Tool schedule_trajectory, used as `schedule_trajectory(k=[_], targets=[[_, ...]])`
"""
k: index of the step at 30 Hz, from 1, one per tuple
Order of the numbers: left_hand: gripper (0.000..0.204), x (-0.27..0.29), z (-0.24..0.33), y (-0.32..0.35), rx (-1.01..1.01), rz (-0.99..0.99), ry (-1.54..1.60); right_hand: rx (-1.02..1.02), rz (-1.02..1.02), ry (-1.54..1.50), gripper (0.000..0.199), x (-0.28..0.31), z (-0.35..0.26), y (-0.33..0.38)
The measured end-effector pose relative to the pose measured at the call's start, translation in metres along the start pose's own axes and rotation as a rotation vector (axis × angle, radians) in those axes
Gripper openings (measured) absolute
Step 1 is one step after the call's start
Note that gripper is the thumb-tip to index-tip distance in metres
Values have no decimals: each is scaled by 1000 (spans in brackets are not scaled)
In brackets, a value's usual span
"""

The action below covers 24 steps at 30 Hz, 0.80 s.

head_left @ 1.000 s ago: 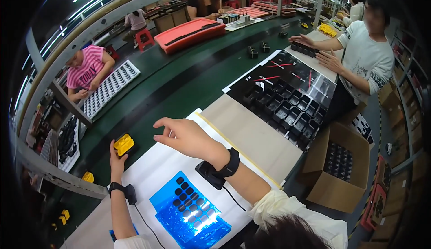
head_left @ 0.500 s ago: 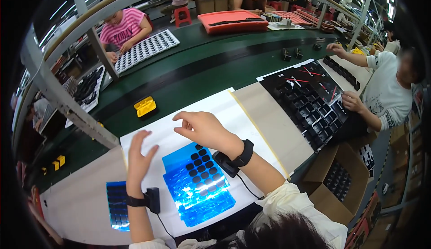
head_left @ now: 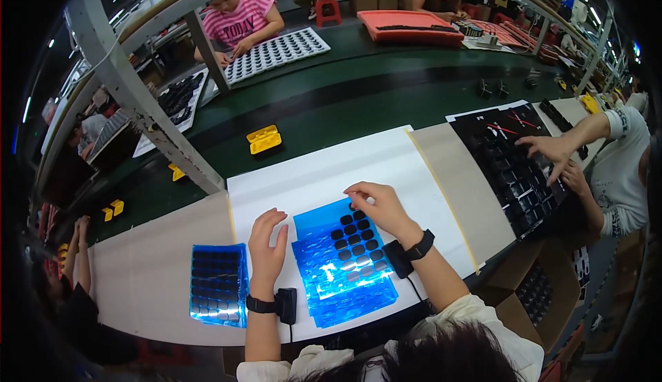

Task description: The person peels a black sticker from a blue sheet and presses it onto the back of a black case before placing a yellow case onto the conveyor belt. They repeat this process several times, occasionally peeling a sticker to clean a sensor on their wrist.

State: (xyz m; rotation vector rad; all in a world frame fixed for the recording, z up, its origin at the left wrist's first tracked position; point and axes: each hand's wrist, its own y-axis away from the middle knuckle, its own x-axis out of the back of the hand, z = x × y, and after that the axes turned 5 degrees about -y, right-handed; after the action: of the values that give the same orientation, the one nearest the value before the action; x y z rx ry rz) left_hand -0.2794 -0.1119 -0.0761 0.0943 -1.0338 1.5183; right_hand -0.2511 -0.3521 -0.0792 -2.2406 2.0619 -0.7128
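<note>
Right hand [head_left: 378, 204] is at the far edge of a blue glossy sheet [head_left: 345, 265], fingers curled and pinched at a small dark oval pad [head_left: 359, 214] on the top row; looks like a fingertip grip on it, but the contact is too small to be sure. The sheet lies flat on white paper [head_left: 324, 168] covering the surface, near the person's edge, with rows of the same dark pads on its upper middle part; the lower part is bare and reflects light. Left hand [head_left: 267, 244] is open, fingers spread, palm down on the white paper just beside the sheet's left edge, holding nothing. Both wrists wear black straps with a small black box.

A second blue sheet [head_left: 218, 285], fully covered with dark pads, lies to the left on the tan surface [head_left: 152, 258], apart from the first. A yellow block [head_left: 265, 139] sits on the green conveyor belt [head_left: 358, 85] beyond the paper.

To the right, another person's hands [head_left: 552, 151] rest on a black compartment tray [head_left: 514, 161]. Across the belt, a person in a pink striped shirt [head_left: 241, 20] works at a white tray [head_left: 276, 52] of dark parts.
</note>
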Motion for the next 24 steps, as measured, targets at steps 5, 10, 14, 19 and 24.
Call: schedule_trajectory(k=[5, 10, 14, 19, 24], targets=[[12, 5, -5, 3, 51, 18, 14, 16, 21, 63, 15, -2, -1, 0], [10, -6, -5, 0, 60, 35, 61, -14, 41, 83, 15, 7, 7, 3], [10, -4, -8, 1, 53, 13, 82, 91, 28, 64, 15, 3, 12, -3], [10, -3, -1, 4, 65, 52, 11, 80, 49, 65, 14, 1, 12, -2], [12, -4, 1, 4, 110, 27, 19, 74, 69, 47, 13, 3, 8, 1]])
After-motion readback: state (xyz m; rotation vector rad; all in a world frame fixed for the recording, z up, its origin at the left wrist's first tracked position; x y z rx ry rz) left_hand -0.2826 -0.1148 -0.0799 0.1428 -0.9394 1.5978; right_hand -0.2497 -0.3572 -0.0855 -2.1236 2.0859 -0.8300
